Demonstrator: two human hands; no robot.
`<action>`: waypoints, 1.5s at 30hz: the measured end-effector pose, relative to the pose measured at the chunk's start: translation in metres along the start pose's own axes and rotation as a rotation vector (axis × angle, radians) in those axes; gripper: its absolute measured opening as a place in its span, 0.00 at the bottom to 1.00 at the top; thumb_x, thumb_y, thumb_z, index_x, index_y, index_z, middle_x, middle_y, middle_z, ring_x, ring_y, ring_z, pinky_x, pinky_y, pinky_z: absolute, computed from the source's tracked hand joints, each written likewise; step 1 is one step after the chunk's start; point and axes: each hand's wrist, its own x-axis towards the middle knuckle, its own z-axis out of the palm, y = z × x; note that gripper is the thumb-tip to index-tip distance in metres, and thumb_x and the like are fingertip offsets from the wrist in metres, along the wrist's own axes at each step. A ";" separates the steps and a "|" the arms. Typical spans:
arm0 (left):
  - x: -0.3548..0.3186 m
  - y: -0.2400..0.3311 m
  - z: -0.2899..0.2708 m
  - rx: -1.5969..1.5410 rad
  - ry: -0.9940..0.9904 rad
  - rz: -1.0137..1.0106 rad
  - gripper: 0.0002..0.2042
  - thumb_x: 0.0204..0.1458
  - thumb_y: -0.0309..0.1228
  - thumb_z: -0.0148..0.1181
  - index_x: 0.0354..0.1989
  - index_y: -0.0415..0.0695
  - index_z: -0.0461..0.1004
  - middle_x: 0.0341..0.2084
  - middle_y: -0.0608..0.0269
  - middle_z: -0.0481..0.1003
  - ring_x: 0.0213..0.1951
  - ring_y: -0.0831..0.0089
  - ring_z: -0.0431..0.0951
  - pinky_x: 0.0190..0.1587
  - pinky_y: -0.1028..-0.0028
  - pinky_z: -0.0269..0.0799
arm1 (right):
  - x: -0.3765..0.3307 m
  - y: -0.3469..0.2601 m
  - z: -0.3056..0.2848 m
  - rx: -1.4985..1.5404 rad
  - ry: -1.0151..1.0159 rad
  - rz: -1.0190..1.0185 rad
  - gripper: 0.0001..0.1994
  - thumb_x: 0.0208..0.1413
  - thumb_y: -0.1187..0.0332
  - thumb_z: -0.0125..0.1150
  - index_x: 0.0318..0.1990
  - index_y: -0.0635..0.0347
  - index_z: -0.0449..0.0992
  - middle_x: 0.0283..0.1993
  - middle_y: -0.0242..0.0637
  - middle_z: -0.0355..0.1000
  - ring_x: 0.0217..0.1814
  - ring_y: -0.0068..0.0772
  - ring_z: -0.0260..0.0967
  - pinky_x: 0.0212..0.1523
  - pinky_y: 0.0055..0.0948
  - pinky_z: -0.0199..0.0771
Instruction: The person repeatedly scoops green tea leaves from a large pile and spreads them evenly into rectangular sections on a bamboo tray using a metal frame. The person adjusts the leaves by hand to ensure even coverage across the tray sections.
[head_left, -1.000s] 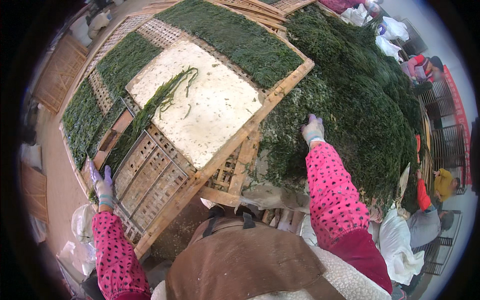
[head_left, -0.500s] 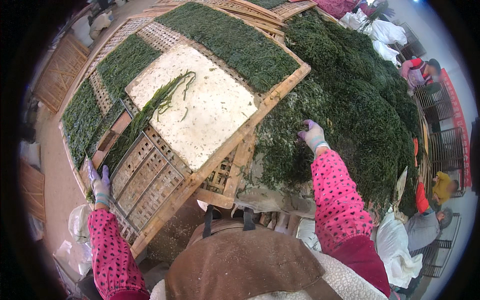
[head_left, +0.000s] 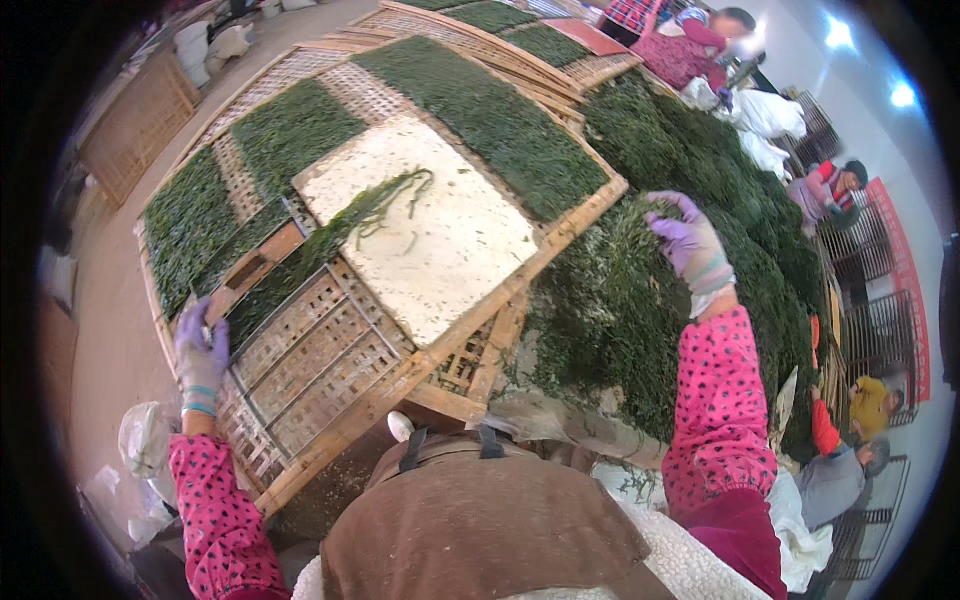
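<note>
My left hand (head_left: 203, 350), in a purple glove, grips the near left end of a thin metal frame (head_left: 300, 312) lying on a woven bamboo rack (head_left: 395, 388). A wooden strip (head_left: 262, 262) lies in the frame next to dark green seaweed. My right hand (head_left: 693, 248), also gloved, is raised over a large seaweed heap (head_left: 620, 320). Its curled fingers hold a loose tuft of seaweed (head_left: 640, 235). Between the hands lies a whitish board (head_left: 455, 245), with a bundle of long strands (head_left: 385, 205) trailing across it. Flat green seaweed sheets (head_left: 480, 115) cover other parts of the rack.
More racks (head_left: 490, 45) are stacked beyond mine. One person (head_left: 685, 50) works at the far end of the heap, and others (head_left: 840, 470) are along the right. White sacks (head_left: 770, 115) lie beside the heap. A plastic bag (head_left: 145, 440) sits at lower left.
My right hand has risen from the heap's surface and moved right, now with a seaweed tuft in its fingers. My left hand stays at the frame's end. The whole view has shifted slightly.
</note>
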 end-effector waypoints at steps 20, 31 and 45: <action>0.040 0.062 -0.057 -0.409 -0.386 -0.237 0.31 0.49 0.42 0.70 0.62 0.48 0.70 0.54 0.52 0.75 0.62 0.54 0.69 0.69 0.61 0.59 | 0.022 0.080 0.504 -0.358 -0.939 -0.404 0.18 0.47 0.84 0.63 0.46 0.54 0.80 0.46 0.32 0.78 0.49 0.27 0.75 0.53 0.28 0.75; -0.009 0.058 -0.017 0.012 -0.203 0.138 0.18 0.58 0.37 0.56 0.57 0.53 0.74 0.59 0.64 0.72 0.66 0.53 0.64 0.74 0.48 0.45 | 0.062 0.136 0.417 -1.177 -0.725 -1.213 0.18 0.57 0.64 0.61 0.55 0.52 0.75 0.61 0.36 0.71 0.68 0.44 0.62 0.68 0.47 0.59; -0.039 0.040 -0.026 0.059 -0.151 -0.119 0.15 0.57 0.36 0.59 0.53 0.51 0.77 0.61 0.61 0.70 0.68 0.50 0.61 0.73 0.48 0.47 | 0.010 0.130 0.484 -1.121 -0.768 -1.262 0.18 0.63 0.56 0.54 0.54 0.54 0.76 0.64 0.37 0.70 0.69 0.44 0.62 0.71 0.48 0.56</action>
